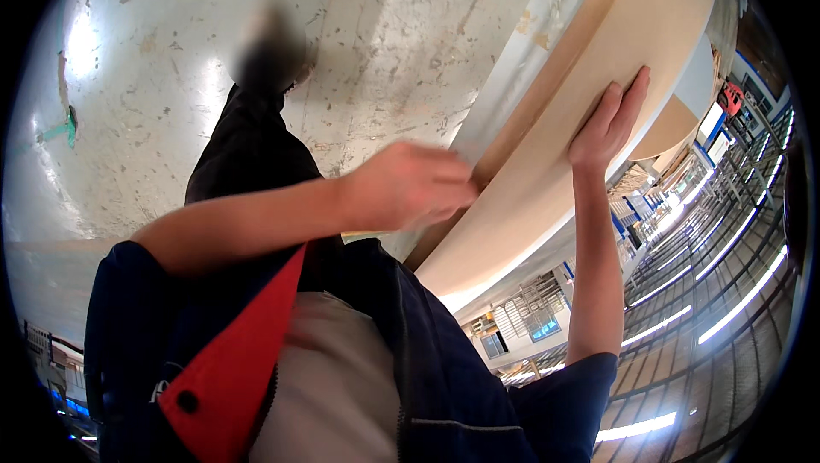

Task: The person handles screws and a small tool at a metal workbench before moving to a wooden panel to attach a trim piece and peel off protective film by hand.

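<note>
A large pale wooden panel runs diagonally from lower middle to upper right, its broad face bent by the lens. Against that face my right hand lies flat, fingers stretched out and holding nothing. My left hand is at the panel's brown lower edge, slightly blurred by motion. Its fingers are curled together, the tips close to a small dark spot on the edge. Whatever they may pinch is hidden.
Beneath the panel's edge runs a whitish strip, perhaps wrapping. The scuffed grey floor spreads at left, with green tape on it. My dark-trousered leg stands beside the panel. Workshop shelving and ceiling lights show at right.
</note>
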`<state>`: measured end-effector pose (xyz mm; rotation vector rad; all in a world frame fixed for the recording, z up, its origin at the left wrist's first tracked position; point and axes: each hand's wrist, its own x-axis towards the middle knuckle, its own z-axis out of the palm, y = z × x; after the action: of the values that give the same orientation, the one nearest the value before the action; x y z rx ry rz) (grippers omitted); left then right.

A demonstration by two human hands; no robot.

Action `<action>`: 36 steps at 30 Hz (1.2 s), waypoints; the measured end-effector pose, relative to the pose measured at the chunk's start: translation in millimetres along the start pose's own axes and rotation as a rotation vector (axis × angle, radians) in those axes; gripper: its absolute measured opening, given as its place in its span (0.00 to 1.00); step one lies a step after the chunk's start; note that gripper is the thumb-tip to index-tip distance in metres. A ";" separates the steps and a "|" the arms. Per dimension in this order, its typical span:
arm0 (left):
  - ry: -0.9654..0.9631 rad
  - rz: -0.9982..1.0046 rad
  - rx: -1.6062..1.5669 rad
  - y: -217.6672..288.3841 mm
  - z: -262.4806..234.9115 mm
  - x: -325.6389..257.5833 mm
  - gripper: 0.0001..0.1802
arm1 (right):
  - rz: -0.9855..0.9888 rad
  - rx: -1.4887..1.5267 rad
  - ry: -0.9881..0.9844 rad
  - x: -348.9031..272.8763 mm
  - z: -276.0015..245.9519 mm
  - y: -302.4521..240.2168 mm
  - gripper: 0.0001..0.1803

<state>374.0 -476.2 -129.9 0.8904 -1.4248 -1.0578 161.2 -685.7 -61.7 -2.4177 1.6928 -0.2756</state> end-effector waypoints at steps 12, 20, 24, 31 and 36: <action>0.272 -0.001 0.132 -30.7 -21.9 89.1 0.05 | -0.014 0.013 0.004 9.1 -1.7 7.6 0.37; 0.020 0.029 0.003 -18.0 16.6 -30.1 0.06 | -0.024 -0.018 0.033 9.8 -2.8 13.2 0.37; 0.324 -0.041 0.036 -28.1 -17.9 57.5 0.04 | -0.017 0.000 0.017 4.1 -0.4 14.0 0.37; 0.027 0.028 0.152 2.3 13.6 -4.9 0.06 | -0.010 -0.004 0.030 7.4 2.3 7.6 0.37; 0.060 -0.060 -0.015 -1.6 13.9 -19.9 0.10 | -0.003 0.011 0.033 8.7 -0.9 13.2 0.38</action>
<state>362.6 -456.3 -137.9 0.9515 -1.3460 -1.0771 151.9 -698.3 -63.7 -2.4212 1.6967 -0.3259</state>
